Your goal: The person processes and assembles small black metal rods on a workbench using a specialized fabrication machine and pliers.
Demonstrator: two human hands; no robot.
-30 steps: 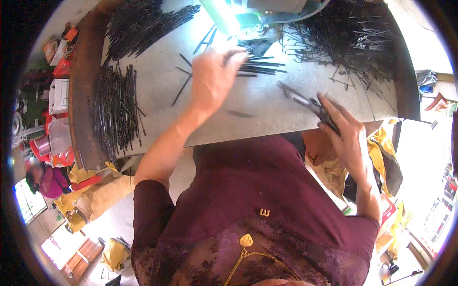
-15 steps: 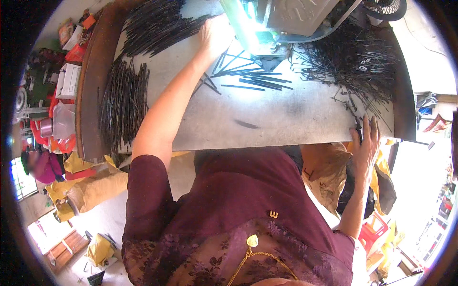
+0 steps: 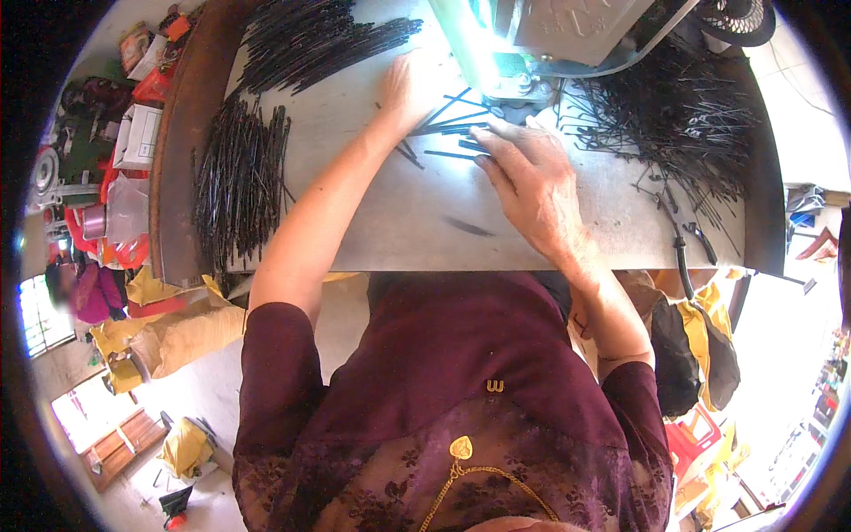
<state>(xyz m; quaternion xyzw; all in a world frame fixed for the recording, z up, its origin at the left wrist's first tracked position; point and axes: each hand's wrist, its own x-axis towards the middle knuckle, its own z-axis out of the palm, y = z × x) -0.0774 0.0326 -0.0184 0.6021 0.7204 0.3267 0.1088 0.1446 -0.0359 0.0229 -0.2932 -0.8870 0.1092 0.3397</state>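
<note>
- Under the bright lamp (image 3: 459,44), we have a small scatter of dark rods (image 3: 450,154) on the grey table (image 3: 399,222), some side by side, some crossed. These look like the ones being dealt with now.
- Our right hand (image 3: 534,168) is over this scatter, palm down, its fingers slightly bent and the tips at the rods. Whether it pinches any or only rests on them, we cannot make out.
- Our left hand (image 3: 410,89) is stretched to the scatter's far left side, near the ends of the far bundle (image 3: 319,40). Glare washes out its fingers, so we cannot say whether it grasps anything.
- Along the table's left side, we see the near bundle (image 3: 239,182), its rods lying roughly parallel; the far bundle fans out behind it. We judge these two to be the portion already put in order.
- Across on the right, we face a tangled heap (image 3: 656,111) of similar pieces, many with bent or hooked ends. We take it for the part left to go through; it is big enough that the work seems well under way but far from finished.
- By the front right edge, we have a black-handled tool (image 3: 680,253) in neither hand, one handle jutting past the table.
</note>
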